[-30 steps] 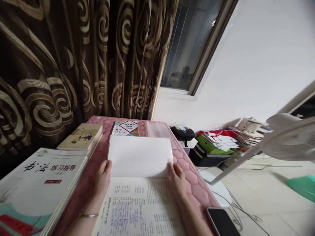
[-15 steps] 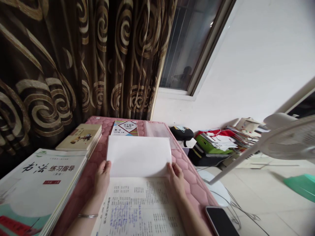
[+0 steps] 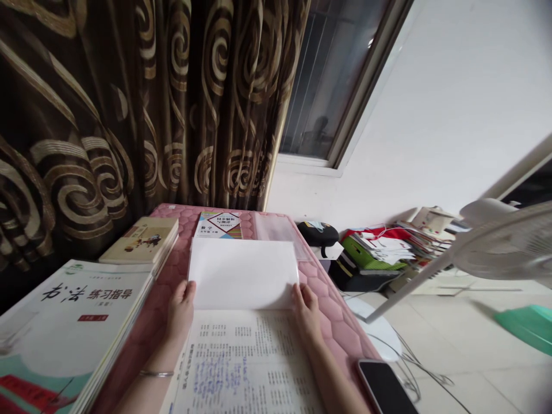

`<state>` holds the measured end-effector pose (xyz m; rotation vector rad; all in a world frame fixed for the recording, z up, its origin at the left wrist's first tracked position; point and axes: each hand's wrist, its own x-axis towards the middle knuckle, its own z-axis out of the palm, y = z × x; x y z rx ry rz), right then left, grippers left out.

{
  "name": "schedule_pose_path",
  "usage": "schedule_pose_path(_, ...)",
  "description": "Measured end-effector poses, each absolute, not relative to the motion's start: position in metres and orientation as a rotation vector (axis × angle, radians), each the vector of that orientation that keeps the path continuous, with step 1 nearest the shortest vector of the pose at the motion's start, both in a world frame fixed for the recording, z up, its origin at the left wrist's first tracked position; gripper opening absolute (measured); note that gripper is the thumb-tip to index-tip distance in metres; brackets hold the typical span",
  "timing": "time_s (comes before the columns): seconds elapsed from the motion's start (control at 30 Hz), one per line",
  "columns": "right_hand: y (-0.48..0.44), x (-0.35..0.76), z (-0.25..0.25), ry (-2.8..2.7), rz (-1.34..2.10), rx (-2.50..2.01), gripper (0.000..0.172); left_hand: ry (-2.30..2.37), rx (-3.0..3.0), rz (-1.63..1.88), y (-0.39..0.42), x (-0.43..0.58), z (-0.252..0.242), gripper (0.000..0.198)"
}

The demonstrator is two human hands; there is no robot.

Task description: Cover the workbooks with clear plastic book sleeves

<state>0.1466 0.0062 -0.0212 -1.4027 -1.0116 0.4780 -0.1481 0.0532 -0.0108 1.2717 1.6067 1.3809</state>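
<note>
A printed worksheet (image 3: 244, 362) with blue handwriting lies on the pink quilted table (image 3: 336, 322) in front of me. Its far half is folded back, showing a blank white flap (image 3: 242, 273). My left hand (image 3: 180, 310) pinches the left end of the fold with closed fingers. My right hand (image 3: 305, 310) grips the right end of the fold in the same way. Both hands rest on the paper at the crease. A bracelet sits on my left wrist.
A large workbook stack (image 3: 69, 322) lies at the left, with a smaller book (image 3: 144, 237) behind it. A maths booklet (image 3: 219, 224) and a clear plastic sleeve (image 3: 278, 227) lie at the far edge. A phone (image 3: 386, 388) lies near the right edge. A fan (image 3: 495, 247) and cluttered papers (image 3: 388, 247) stand right.
The folded flap and my right hand have shifted slightly left and the flap lies a little flatter. My left hand stays at the crease.
</note>
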Motion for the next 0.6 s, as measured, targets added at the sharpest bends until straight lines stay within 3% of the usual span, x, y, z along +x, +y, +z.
schedule_pose_path(0.33,0.023,0.144,-0.025,-1.08,0.257,-1.583,0.036,1.737,1.558,1.314,0.069,-0.151,-0.022,0.038)
schedule_pose_path(0.6,0.045,0.145,-0.012,-1.165,0.331,-1.964,0.026,1.854,1.78,1.111,0.08,-0.153,-0.013,0.026)
